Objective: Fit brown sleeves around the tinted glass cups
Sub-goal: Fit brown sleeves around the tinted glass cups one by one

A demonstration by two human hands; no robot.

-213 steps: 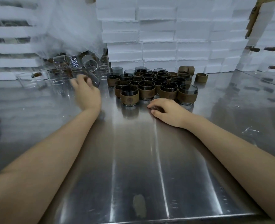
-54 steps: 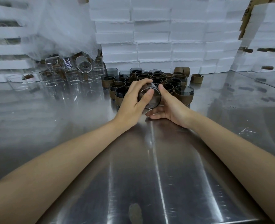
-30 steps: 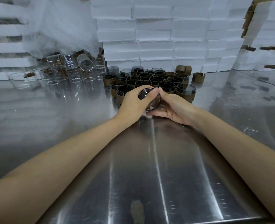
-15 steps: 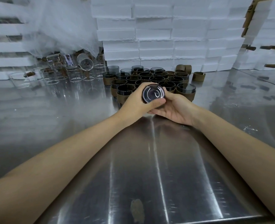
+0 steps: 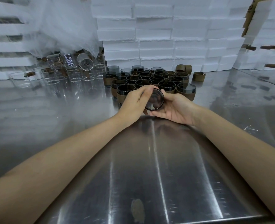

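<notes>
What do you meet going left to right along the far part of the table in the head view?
Clear glass beakers → cluster of sleeved tinted cups → loose brown sleeve standing apart.

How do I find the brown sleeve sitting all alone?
Look at the steel table, toward the wall of white foam blocks. There sits a cluster of tinted glass cups in brown sleeves. Right of that cluster stands one empty brown sleeve, apart from everything, with no cup inside.

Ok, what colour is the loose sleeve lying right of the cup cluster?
Brown, a dull tan; the loose sleeve shows best in the head view.
</notes>
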